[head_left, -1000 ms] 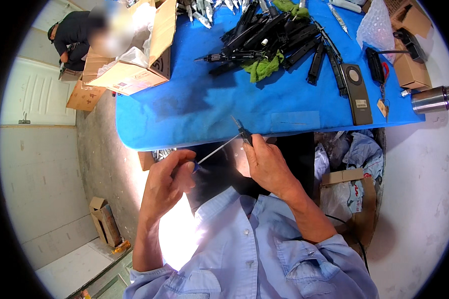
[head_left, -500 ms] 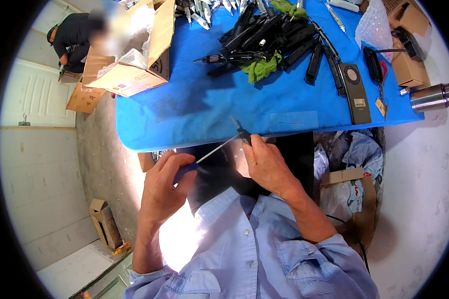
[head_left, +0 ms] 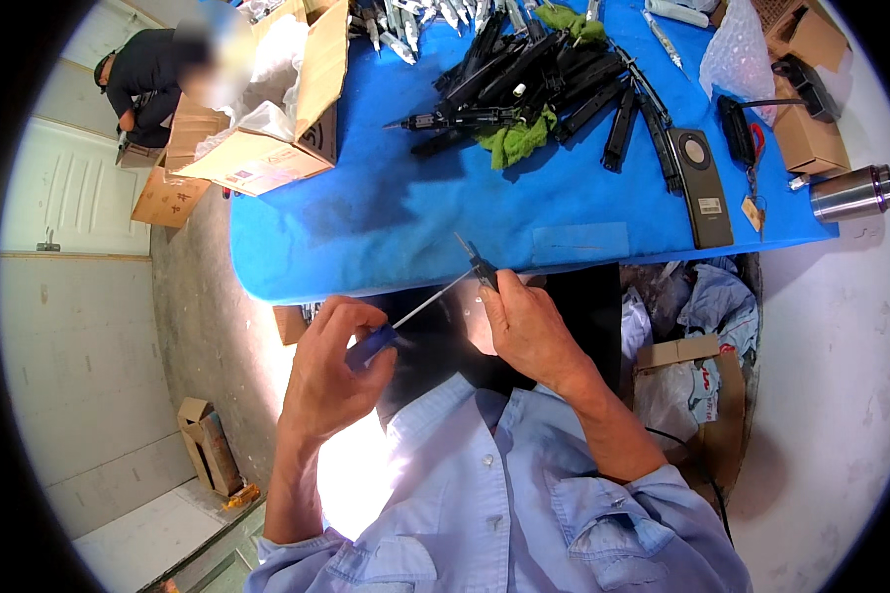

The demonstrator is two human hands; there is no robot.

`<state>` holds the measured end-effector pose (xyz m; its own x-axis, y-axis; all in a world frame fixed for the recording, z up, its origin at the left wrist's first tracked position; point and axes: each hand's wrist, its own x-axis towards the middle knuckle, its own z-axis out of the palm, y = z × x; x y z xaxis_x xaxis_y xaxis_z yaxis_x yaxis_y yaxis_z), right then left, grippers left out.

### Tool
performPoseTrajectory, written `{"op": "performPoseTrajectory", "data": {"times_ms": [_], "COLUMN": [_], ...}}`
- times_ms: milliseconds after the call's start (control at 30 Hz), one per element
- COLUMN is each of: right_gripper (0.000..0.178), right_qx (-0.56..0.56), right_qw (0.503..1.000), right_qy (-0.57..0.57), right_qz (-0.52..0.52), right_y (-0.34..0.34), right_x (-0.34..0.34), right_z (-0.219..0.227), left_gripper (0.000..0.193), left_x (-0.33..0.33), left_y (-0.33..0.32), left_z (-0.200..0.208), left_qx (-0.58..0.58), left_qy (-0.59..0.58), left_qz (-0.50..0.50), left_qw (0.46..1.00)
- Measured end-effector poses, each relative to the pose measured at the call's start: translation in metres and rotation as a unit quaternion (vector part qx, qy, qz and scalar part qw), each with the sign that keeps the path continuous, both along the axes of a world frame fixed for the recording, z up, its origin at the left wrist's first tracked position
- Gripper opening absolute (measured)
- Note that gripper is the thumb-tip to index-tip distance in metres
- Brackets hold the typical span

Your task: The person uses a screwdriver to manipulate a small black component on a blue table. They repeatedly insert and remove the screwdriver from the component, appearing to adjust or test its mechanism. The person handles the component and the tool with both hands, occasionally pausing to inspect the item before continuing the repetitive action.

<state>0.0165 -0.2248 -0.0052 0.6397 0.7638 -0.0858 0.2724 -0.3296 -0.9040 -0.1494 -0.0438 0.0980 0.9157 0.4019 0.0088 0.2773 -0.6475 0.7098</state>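
Observation:
My left hand (head_left: 334, 368) is closed on the blue handle of a screwdriver (head_left: 371, 346), its thin metal shaft pointing up and to the right. The shaft's tip meets a dark pen-like tool with a thin pointed end (head_left: 482, 265). My right hand (head_left: 531, 326) is closed round that tool, and its lower part is hidden in the fingers. Both hands are in front of the near edge of the blue-covered table (head_left: 366, 252), above my lap. On the table lies a pile of similar black tools (head_left: 524, 74) with green cloths (head_left: 519, 138) among them.
An open cardboard box (head_left: 257, 158) with plastic wrapping stands at the table's left. A dark flat device (head_left: 702, 203), a steel flask (head_left: 853, 193) and bubble wrap (head_left: 740, 59) lie at the right. Below is a carton with bags (head_left: 692, 395). Another person (head_left: 148, 74) sits far left.
My left hand has shifted its fingers slightly on the screwdriver handle, which shows a little more. The right hand and the dark tool stay nearly in place.

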Motion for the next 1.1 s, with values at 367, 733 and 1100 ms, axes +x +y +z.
{"op": "performPoseTrajectory", "data": {"times_ms": [367, 733, 1100], "right_gripper": [0.019, 0.023, 0.020], "right_qx": [0.009, -0.020, 0.005], "right_qw": [1.000, 1.000, 1.000], "right_qy": [-0.014, 0.020, -0.008], "right_qz": [-0.004, 0.013, -0.006], "right_y": [0.000, 0.000, -0.001], "right_x": [-0.002, 0.003, -0.001], "right_z": [-0.001, 0.011, -0.001], "left_gripper": [0.027, 0.028, 0.023], "left_x": [-0.005, 0.001, -0.005], "left_y": [0.000, -0.004, 0.001], "left_z": [0.002, 0.009, 0.008], "left_qx": [-0.042, -0.007, -0.098], "left_qy": [0.048, 0.025, 0.072], "left_qz": [0.059, 0.010, 0.071], "left_qw": [0.996, 1.000, 0.990]}}
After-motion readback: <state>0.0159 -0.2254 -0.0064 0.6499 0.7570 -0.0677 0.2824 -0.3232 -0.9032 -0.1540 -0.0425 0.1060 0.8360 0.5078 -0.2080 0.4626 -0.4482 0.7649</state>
